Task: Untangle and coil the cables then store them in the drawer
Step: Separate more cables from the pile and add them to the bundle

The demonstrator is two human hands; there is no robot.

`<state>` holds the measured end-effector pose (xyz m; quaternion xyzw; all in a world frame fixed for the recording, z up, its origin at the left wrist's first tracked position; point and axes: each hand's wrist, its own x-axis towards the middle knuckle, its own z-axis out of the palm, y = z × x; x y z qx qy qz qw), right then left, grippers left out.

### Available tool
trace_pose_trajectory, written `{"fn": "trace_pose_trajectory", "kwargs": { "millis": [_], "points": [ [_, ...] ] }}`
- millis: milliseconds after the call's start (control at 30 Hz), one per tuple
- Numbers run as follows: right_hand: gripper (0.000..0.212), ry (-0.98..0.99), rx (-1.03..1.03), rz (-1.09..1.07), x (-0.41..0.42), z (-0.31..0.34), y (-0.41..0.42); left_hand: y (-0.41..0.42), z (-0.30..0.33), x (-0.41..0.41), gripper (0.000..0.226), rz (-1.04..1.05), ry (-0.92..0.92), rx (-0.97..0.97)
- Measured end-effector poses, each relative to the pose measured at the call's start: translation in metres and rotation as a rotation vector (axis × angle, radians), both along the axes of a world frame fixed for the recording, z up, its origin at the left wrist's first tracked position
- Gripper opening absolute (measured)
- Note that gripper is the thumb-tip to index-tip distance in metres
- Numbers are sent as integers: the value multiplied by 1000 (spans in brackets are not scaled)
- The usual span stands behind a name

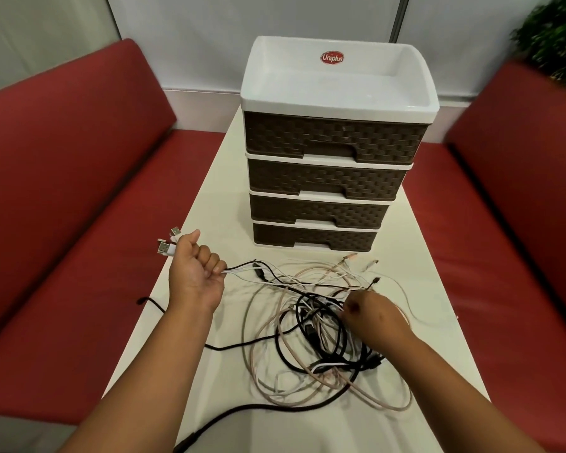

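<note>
1. One drawer unit stood on the white table with four brown woven drawers, all closed; its white top tray held nothing.
2. The cables, black, white and beige, lay tangled on the table before the unit.
3. The left hand gripped several cable ends, whose USB plugs stuck out.
4. The right hand reached into the tangle; I cannot tell its grip.

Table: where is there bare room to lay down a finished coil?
The table is bare left of the drawer unit, a narrower strip runs along its right side, and some room lies near the front right corner. The middle is crowded: the cable tangle spreads between the left hand and right hand.
</note>
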<state>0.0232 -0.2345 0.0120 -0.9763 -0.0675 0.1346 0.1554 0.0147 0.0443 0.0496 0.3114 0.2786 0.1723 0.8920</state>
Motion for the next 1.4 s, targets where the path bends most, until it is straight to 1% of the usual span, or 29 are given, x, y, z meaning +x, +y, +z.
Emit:
{"fn": "trace_pose_trajectory", "kwargs": {
  "millis": [67, 100, 133, 233, 267, 300, 367, 433, 533, 600, 667, 800, 867, 1000, 1100, 1133, 1200, 1267, 1333, 1400],
  "points": [
    [14, -8, 52, -15, -3, 3, -1, -2, 1, -2, 53, -14, -7, 6],
    [17, 12, 131, -37, -4, 6, -1, -2, 2, -4, 54, -20, -11, 9],
    [19, 71, 282, -86, -4, 12, -2, -3, 3, -5, 54, -25, -16, 13],
    [14, 418, 1004, -241, -8, 41, -2, -3, 6, -7, 54, -50, -27, 27],
    [12, 496, 1163, -239, -9, 53, -1, -4, 7, -8, 54, -59, -32, 29],
    [9, 529, 1249, -211, -10, 66, 0, -5, 8, -9, 53, -72, -37, 30],
    [3, 511, 1341, -143, -10, 87, 6, -8, 10, -10, 48, -110, -45, 41],
    [6, 444, 1403, -85, -11, 107, 14, -15, 14, -11, 43, -175, -66, 74],
    [9, 330, 1426, 19, -15, 127, 30, -29, 23, -14, 33, -292, -115, 137],
    [6, 208, 1339, 71, -18, 132, 46, -39, 28, -18, 23, -352, -176, 156],
    [4, 51, 1195, 82, -21, 127, 65, -49, 34, -23, 13, -403, -227, 151],
    [4, -225, 847, 117, -25, 113, 88, -61, 38, -29, 18, -432, -220, 218],
    [3, -314, 744, 148, -28, 110, 94, -64, 40, -31, 26, -429, -207, 298],
    [6, -382, 681, 209, -30, 104, 104, -70, 42, -29, 27, -364, -140, 424],
    [11, -409, 692, 193, -29, 99, 105, -65, 44, -23, 36, -300, -93, 495],
    [12, -413, 704, 183, -29, 97, 104, -62, 45, -20, 37, -275, -89, 485],
    [10, -358, 744, 154, -27, 92, 100, -54, 50, -13, 38, -242, -120, 374],
    [9, -171, 830, 162, -24, 86, 92, -46, 56, -7, 39, -260, -189, 187],
    [13, 83, 925, 233, -21, 78, 79, -37, 62, -4, 42, -288, -268, -28],
    [18, 252, 1003, 266, -16, 69, 65, -27, 67, -1, 44, -312, -326, -176]
  ]
}}
